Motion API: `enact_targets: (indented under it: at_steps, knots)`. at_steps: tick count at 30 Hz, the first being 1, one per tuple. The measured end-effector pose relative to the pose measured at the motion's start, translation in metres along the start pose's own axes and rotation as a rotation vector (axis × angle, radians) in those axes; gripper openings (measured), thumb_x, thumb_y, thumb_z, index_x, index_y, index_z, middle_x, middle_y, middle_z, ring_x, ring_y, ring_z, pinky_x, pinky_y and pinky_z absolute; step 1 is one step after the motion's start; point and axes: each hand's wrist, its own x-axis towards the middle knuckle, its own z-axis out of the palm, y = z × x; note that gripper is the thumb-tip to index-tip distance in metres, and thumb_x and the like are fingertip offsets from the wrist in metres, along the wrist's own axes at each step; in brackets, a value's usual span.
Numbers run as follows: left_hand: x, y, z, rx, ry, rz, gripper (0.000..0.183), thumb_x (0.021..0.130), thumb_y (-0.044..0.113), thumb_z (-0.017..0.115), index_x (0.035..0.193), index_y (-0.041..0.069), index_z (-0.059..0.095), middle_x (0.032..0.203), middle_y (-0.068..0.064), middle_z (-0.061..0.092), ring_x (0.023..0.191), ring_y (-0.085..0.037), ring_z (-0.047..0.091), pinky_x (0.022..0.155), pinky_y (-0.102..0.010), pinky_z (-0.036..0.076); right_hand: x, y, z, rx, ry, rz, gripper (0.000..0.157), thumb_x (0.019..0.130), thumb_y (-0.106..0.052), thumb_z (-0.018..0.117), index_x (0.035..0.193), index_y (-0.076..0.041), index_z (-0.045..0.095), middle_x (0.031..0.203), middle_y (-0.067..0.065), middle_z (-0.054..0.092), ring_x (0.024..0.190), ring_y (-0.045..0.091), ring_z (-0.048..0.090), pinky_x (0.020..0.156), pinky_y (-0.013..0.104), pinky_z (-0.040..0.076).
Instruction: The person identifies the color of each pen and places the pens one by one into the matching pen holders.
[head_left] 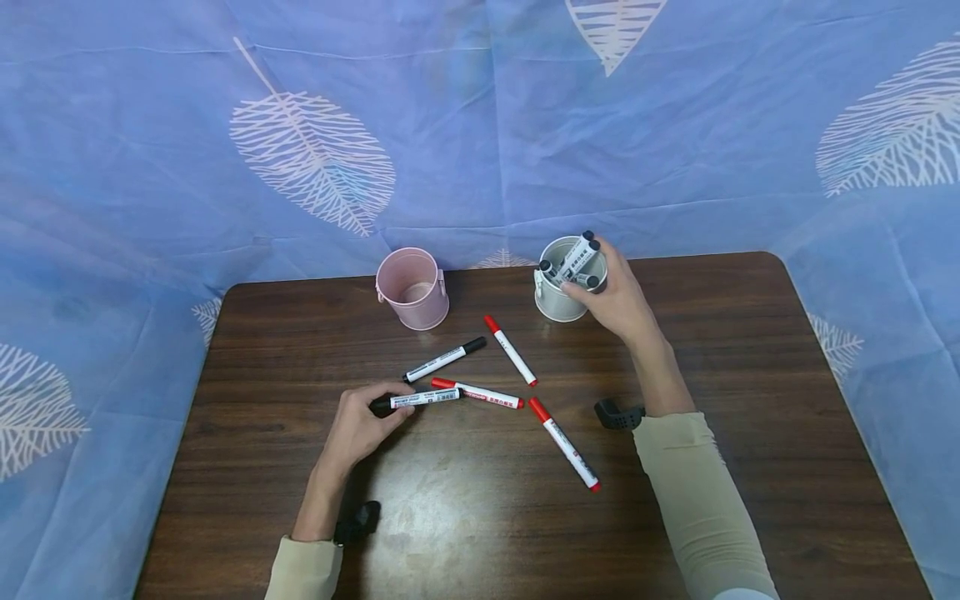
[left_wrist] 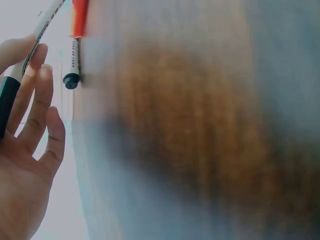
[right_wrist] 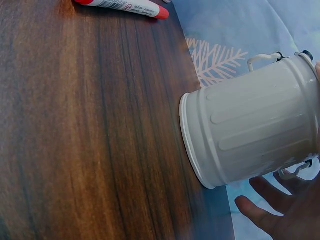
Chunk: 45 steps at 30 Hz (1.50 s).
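Observation:
My left hand [head_left: 367,425] pinches a black-capped whiteboard marker [head_left: 427,398] between thumb and fingers, just above the table; the left wrist view shows its dark cap lying over the palm. Another black marker [head_left: 445,360] lies just beyond that hand. Three red markers lie to its right: one red marker [head_left: 487,394] near the held marker's tip, another [head_left: 512,352] farther back, a third [head_left: 564,443] nearer. At the white bucket [right_wrist: 260,120], my right hand [head_left: 618,300] spreads its thumb and fingers around the rim, beside several dark-capped markers [head_left: 576,258] standing tilted inside.
A pink bucket [head_left: 412,292] with side handles stands at the back edge of the brown wooden table [head_left: 247,433], left of the white one. Behind the table hangs a blue cloth [head_left: 450,125] with white leaf prints.

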Motion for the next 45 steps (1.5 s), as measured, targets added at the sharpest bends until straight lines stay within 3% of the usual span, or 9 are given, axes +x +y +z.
enact_targets:
  at_steps: [12, 22, 32, 38, 45]
  knots:
    - [0.004, 0.005, -0.003, -0.018, 0.044, 0.042, 0.024, 0.079, 0.012, 0.085, 0.097, 0.025, 0.077, 0.093, 0.01, 0.072, 0.084, -0.011, 0.066, 0.075, -0.021, 0.05, 0.0, 0.001, 0.002, 0.02, 0.002, -0.02, 0.097, 0.087, -0.046, 0.074, 0.16, -0.025, 0.015, 0.158, 0.015, 0.025, 0.143, 0.038, 0.028, 0.109, 0.065, 0.027]
    - [0.017, 0.015, -0.002, -0.06, 0.115, 0.076, 0.023, 0.079, 0.012, 0.086, 0.098, 0.02, 0.078, 0.093, 0.006, 0.073, 0.085, -0.012, 0.067, 0.077, -0.02, 0.05, 0.001, -0.001, -0.001, 0.012, 0.007, -0.026, 0.098, 0.086, -0.047, 0.075, 0.16, -0.024, 0.016, 0.157, 0.015, 0.026, 0.143, 0.038, 0.028, 0.109, 0.065, 0.026]
    - [0.045, 0.039, 0.002, -0.099, 0.101, 0.136, 0.019, 0.08, 0.015, 0.084, 0.097, 0.021, 0.078, 0.088, 0.008, 0.073, 0.073, -0.01, 0.065, 0.065, -0.029, 0.053, -0.002, 0.0, 0.001, 0.008, 0.003, -0.02, 0.097, 0.086, -0.047, 0.074, 0.16, -0.025, 0.015, 0.158, 0.015, 0.025, 0.143, 0.038, 0.028, 0.109, 0.064, 0.027]
    - [0.066, 0.05, 0.008, -0.117, 0.113, 0.162, 0.019, 0.08, 0.014, 0.084, 0.098, 0.02, 0.078, 0.092, 0.009, 0.074, 0.081, -0.01, 0.066, 0.074, -0.023, 0.05, -0.001, 0.002, 0.003, 0.011, 0.011, -0.036, 0.096, 0.086, -0.045, 0.075, 0.16, -0.024, 0.017, 0.158, 0.015, 0.026, 0.143, 0.038, 0.028, 0.109, 0.064, 0.027]
    - [0.085, 0.06, 0.014, -0.151, 0.113, 0.2, 0.019, 0.082, 0.015, 0.083, 0.1, 0.017, 0.078, 0.088, 0.005, 0.074, 0.072, -0.012, 0.062, 0.064, -0.027, 0.051, 0.0, 0.002, 0.001, 0.015, 0.008, -0.033, 0.097, 0.086, -0.045, 0.075, 0.16, -0.025, 0.016, 0.157, 0.015, 0.027, 0.143, 0.038, 0.028, 0.109, 0.064, 0.026]
